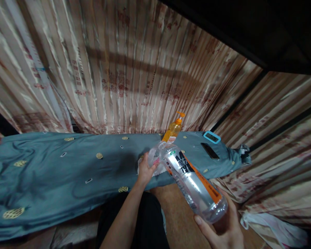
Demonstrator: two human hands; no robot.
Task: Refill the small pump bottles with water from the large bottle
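Note:
My right hand (225,224) is closed around the base of a large clear plastic bottle (194,183) with a silver, black and orange label. The bottle lies tilted, its base toward me and its neck end up and left. At that end my left hand (145,171) is closed on a translucent plastic cup (155,154). The cup overlaps the bottle's neck, and I cannot tell whether the mouth is inside it. Something white and thin, like tissue (159,170), shows beneath the left hand. Just behind stands a pump bottle (173,130) of yellow liquid with an orange pump.
A grey-blue sheet with pineapple prints (80,169) covers the long surface in front of me. On its right lie a blue-framed digital clock (211,137) and a dark phone-like slab (209,151). Patterned curtains (134,69) hang behind. White fabric (274,228) lies low at right.

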